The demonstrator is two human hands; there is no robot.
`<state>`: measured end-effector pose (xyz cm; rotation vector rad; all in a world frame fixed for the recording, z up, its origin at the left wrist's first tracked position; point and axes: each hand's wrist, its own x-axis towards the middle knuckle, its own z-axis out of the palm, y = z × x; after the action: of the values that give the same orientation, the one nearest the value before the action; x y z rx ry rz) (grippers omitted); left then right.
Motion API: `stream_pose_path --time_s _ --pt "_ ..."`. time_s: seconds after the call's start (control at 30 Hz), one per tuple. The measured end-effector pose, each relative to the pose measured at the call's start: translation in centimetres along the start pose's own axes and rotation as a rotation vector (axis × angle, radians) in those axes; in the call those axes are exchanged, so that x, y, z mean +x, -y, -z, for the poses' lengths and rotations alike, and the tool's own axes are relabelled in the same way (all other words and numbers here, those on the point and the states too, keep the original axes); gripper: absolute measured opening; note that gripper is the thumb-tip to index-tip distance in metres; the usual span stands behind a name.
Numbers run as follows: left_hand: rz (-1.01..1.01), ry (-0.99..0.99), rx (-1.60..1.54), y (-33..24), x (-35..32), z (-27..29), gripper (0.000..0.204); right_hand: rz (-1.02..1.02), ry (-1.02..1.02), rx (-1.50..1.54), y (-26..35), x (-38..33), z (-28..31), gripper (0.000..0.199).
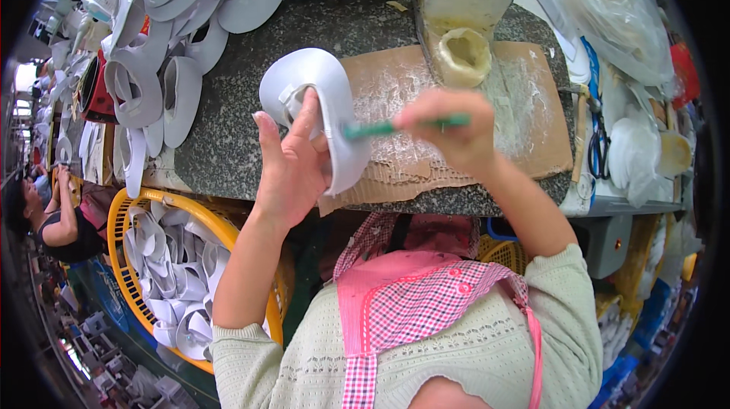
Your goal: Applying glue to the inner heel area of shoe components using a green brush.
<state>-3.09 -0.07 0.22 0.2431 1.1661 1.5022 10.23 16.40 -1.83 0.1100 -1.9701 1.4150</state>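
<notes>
My left hand (290,173) holds up a white shoe upper (315,68), with fingers reaching into its opening and the thumb apart from it. My right hand (454,129) is closed around a green-handled brush (374,129). The brush's blurred tip is at the right side of the upper; whether it touches is hard to tell. Below both hands lies a brown cardboard sheet (544,108) smeared with dried white residue. At the sheet's far edge a cloudy plastic container (465,2) lies with its crusted, yellowish mouth (465,57) facing me.
Many white uppers (255,4) are piled along the speckled stone slab's (224,131) far left. A yellow basket (120,245) of white pieces stands at left. Scissors (599,146) and a clear plastic bag (616,13) are at right. Another person (61,219) works far left.
</notes>
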Motion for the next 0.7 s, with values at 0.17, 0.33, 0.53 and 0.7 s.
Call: stream_pose_path --time_s 0.17,0.33,0.53,0.7 --pt "0.060 0.058 0.072 -0.3 0.5 -0.3 0.096 0.028 0.176 0.034 2.0 -3.1 -0.2 0.013" --pt "0.079 0.019 0.066 -0.8 1.7 -1.5 0.095 0.101 -0.165 -0.102 0.7 -1.2 1.2 0.014" --pt "0.139 0.042 0.194 -1.9 2.8 -1.8 0.086 0.115 -0.116 -0.040 2.1 -3.1 3.6 0.010" --pt "-0.231 -0.065 1.374 -3.5 3.0 -4.4 0.041 -0.094 -0.345 -0.415 -0.3 -1.3 8.9 0.010"
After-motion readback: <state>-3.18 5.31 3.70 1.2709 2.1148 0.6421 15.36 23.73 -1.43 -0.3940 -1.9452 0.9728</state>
